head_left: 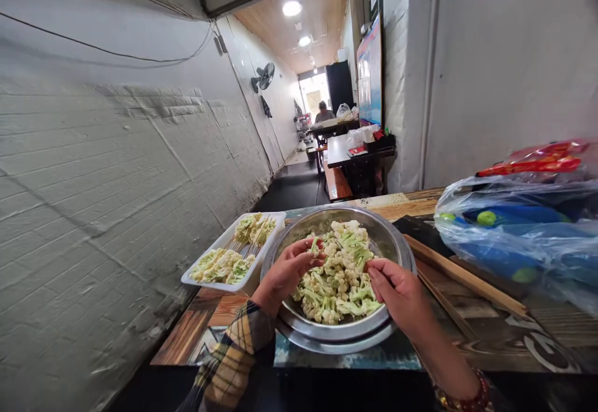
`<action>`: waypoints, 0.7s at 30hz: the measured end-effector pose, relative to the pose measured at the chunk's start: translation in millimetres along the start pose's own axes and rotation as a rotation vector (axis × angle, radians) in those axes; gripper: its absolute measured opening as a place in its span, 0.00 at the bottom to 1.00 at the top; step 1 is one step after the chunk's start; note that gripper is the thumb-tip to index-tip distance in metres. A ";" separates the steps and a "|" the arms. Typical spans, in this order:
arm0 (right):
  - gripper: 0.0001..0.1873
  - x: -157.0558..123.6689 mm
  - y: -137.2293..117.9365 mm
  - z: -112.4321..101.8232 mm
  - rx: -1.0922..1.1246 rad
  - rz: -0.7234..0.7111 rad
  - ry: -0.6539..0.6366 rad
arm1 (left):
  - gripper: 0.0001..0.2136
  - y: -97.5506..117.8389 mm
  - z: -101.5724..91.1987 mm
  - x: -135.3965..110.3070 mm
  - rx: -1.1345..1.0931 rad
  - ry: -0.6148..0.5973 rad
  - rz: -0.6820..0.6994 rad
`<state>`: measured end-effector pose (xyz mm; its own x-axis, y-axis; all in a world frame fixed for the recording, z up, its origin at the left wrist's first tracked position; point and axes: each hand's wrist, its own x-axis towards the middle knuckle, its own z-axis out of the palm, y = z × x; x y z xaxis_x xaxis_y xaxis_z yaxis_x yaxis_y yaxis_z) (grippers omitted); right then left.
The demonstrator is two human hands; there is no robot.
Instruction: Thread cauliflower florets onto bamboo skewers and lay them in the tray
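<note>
A wide steel bowl [405, 256] full of cauliflower florets [327, 281] stands in front of me, with another metal rim beneath it. Over its left side, my left hand [292, 268] has its fingers curled around a small pale-green cauliflower floret [316, 247]. At the right side, my right hand [395, 284] is closed in a pinch at the lower end of a cauliflower skewer [352, 237]; the stick itself is mostly hidden by florets and fingers. To the left, a white tray [279, 220] holds finished-looking cauliflower skewers [224, 265], their thin sticks lying across the middle.
Wooden sticks [467, 275] lie right of the bowl on the patterned table [224, 312]. Beyond them sits a clear plastic bag [514, 225] with blue and green contents. A brick wall [93, 212] borders the left. Farther back are tables [339, 150] and a seated person [323, 113].
</note>
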<state>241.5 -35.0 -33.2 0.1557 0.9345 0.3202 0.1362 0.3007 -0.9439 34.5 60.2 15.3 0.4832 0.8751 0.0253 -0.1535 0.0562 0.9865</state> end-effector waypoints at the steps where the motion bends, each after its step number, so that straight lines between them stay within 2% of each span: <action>1: 0.17 0.1 0.0 0.1 0.001 0.006 -0.011 | 0.11 0.1 1.1 -0.9 -0.019 0.006 0.000; 3: 0.18 0.1 -0.1 0.7 0.006 0.013 -0.026 | 0.10 -0.4 3.5 -1.7 -0.007 0.033 0.015; 6: 0.18 -0.1 -0.2 1.8 0.008 0.012 -0.046 | 0.10 -1.2 5.2 -1.3 0.236 0.109 0.127; 9: 0.18 -0.4 0.3 2.6 -0.009 0.005 -0.067 | 0.08 -1.3 3.4 -1.3 0.558 0.274 0.311; 11: 0.18 -0.9 0.3 3.0 -0.027 0.003 -0.077 | 0.07 -1.6 1.4 -2.6 0.617 0.393 0.363; 14: 0.18 -2.0 -1.0 3.9 -0.050 -0.006 -0.087 | 0.09 -3.3 0.9 -7.1 0.420 0.473 0.326; 18: 0.19 -2.1 -3.0 5.6 -0.092 -0.006 -0.114 | 0.12 -9.1 4.7 -14.8 -0.037 0.385 0.212; 21: 0.19 -3.1 -5.4 7.3 -0.128 -0.005 -0.139 | 0.15 -15.2 6.0 -19.1 -0.221 0.381 0.152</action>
<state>233.0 -38.2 -29.7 0.0192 0.9530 0.3023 0.2614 0.2870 -0.9216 32.8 39.8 0.8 0.0966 0.9932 0.0649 -0.3977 -0.0213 0.9173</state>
